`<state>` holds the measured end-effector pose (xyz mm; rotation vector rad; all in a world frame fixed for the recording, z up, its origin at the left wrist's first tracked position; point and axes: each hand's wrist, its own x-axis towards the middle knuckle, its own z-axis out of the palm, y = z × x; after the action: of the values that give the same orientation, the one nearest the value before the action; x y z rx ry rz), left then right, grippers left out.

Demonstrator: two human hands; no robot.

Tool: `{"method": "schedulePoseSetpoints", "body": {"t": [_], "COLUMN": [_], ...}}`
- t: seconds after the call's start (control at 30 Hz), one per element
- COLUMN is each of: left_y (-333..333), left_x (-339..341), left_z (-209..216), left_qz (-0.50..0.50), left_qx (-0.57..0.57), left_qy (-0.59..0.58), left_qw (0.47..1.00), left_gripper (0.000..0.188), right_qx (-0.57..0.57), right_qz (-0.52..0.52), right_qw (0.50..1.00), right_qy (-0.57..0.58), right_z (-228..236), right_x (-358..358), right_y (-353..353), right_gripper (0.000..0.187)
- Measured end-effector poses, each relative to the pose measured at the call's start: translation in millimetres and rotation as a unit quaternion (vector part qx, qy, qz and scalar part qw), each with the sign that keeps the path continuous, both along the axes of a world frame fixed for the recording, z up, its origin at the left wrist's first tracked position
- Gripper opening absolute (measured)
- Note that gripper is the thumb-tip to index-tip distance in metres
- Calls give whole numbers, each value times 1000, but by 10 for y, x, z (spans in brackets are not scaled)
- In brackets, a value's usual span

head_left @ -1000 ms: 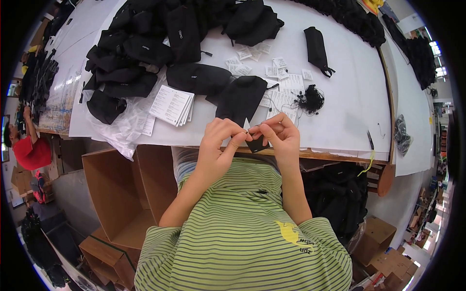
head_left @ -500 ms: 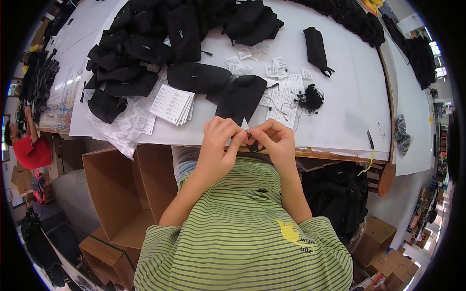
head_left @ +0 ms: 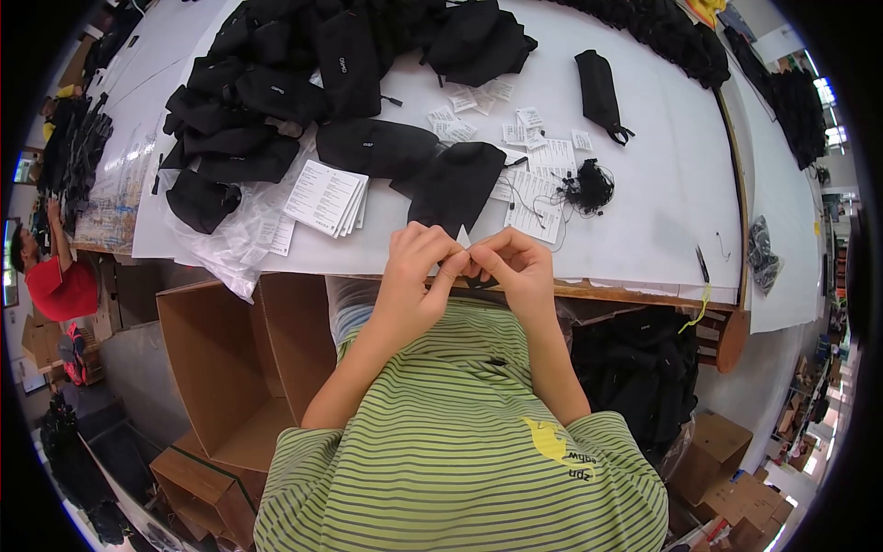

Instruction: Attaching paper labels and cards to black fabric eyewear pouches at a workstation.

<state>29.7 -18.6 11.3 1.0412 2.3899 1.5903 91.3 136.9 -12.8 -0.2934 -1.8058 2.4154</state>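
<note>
My left hand [head_left: 423, 267] and my right hand [head_left: 517, 267] meet at the table's front edge, fingertips pinched together. They close on the near end of a black fabric pouch [head_left: 458, 184], whose body lies on the table beyond them. A bit of black cloth shows below the fingers; the exact spot being pinched is hidden. A small white pointed piece, like a tag corner [head_left: 464, 236], sticks up between the hands. Left of them lies a stack of white printed cards [head_left: 324, 198]. Right of the pouch, a tangle of black strings [head_left: 589, 187] lies by printed sheets [head_left: 533, 221].
A heap of black pouches [head_left: 267, 101] covers the table's far left, beside a clear plastic bag [head_left: 216, 244]. Small white labels [head_left: 451, 124] lie mid-table. Snips with a yellow cord [head_left: 702, 267] rest at the right edge. An open cardboard box [head_left: 216, 368] stands below left. A person in red [head_left: 60, 285] is far left.
My right hand has shifted slightly left and its fingertips have closed in against the left ones. The black cloth below the fingers has moved a little. My left hand stays nearly in place.
</note>
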Motion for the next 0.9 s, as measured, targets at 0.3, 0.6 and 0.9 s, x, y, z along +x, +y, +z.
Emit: {"method": "schedulePoseSetpoints", "body": {"t": [0.3,0.6,0.9], "left_y": [-51,-41,-51], "left_x": [-51,-39,-69], "left_z": [-112,-264,-186], "left_qz": [-28,-108,-24], "left_qx": [18,211,219], "left_qy": [-105,-424,-361], "left_qw": [994,874,906], "left_gripper": [14,14,12], "right_qx": [27,-135,-21], "right_qz": [5,34,-68], "right_qw": [998,989,997], "right_qy": [50,41,-22], "right_z": [40,61,102], "right_x": [27,22,-37], "right_y": [37,-64,-78], "right_gripper": [11,12,15]}}
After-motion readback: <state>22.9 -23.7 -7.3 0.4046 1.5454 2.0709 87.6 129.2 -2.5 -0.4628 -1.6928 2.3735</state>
